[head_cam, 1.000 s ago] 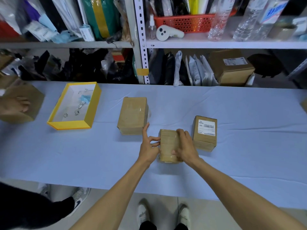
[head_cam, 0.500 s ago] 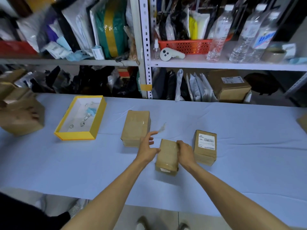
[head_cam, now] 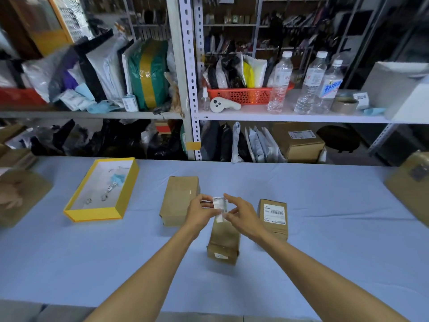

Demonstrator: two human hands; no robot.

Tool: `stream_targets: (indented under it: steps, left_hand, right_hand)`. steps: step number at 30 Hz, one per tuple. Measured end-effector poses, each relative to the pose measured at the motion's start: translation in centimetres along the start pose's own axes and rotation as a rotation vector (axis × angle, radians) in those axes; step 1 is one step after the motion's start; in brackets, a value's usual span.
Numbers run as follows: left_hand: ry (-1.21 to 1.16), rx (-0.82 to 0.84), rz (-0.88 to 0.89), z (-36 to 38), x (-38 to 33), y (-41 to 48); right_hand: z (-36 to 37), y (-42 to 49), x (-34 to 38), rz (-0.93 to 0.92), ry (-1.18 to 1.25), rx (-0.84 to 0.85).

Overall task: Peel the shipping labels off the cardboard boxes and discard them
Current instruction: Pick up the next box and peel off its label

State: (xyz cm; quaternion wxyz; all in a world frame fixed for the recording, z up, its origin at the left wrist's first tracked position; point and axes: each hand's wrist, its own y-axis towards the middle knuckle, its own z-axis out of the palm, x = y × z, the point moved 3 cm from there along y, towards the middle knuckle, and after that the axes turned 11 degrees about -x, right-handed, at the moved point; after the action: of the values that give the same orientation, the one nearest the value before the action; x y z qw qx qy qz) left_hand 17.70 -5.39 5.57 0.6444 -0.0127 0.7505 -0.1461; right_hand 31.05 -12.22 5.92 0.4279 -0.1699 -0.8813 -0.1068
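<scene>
Hands pinched shipping label point(head_cam: 220, 203) above small cardboard box point(head_cam: 224, 242).
The left hand point(head_cam: 202, 211) and right hand point(head_cam: 243, 216) each held the white label between thumb and fingertips, just over the box on the blue-covered table point(head_cam: 325, 240). A second box point(head_cam: 274, 231), label on top, stood just right, a bare box point(head_cam: 178, 198) just left.

Beyond my blue-covered table point(head_cam: 325, 240): a crowded metal shelf rack point(head_cam: 183, 89)

On the far shelf to the right I see an orange basket point(head_cam: 241, 95) stuffed with pouches. A small spray bottle point(head_cam: 204, 99) and a white controller point(head_cam: 222, 105) sit just left of it, with three clear water bottles point(head_cam: 279, 87) and a tape roll point(head_cam: 344, 105) to its right. Far left stands a green-and-yellow bundle point(head_cam: 148, 75) among mailers. Below are black bags point(head_cam: 116, 140) on the left and grey mailer bags point(head_cam: 255, 145) on the right.
</scene>
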Motion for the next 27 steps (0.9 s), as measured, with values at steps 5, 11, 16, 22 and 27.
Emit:
stream_targets:
  steps: [5, 11, 16, 22, 27]
  left_hand:
    - [-0.080, 0.080, -0.027, 0.4, 0.0, -0.7]
    - [-0.103, 0.081, -0.036, 0.3, 0.6, -1.0]
    - [0.092, -0.062, 0.101, 0.3, 0.7, -0.9]
    - [0.104, -0.001, 0.175, 1.4, 0.2, -1.6]
    - [-0.017, 0.076, 0.078, 2.4, -0.5, -1.9]
  right_hand:
    - [-0.5, -0.4, -0.4, 0.064, 0.098, -0.032]
    - [-0.4, -0.7, 0.2, 0.246, 0.537, 0.048]
    - [-0.5, -0.5, 0.3, 0.223, 0.463, -0.031]
    - [-1.1, -0.4, -0.3, 0.267, 0.291, -0.261]
    - [-1.7, -0.4, -1.1, 0.382, 0.257, -0.438]
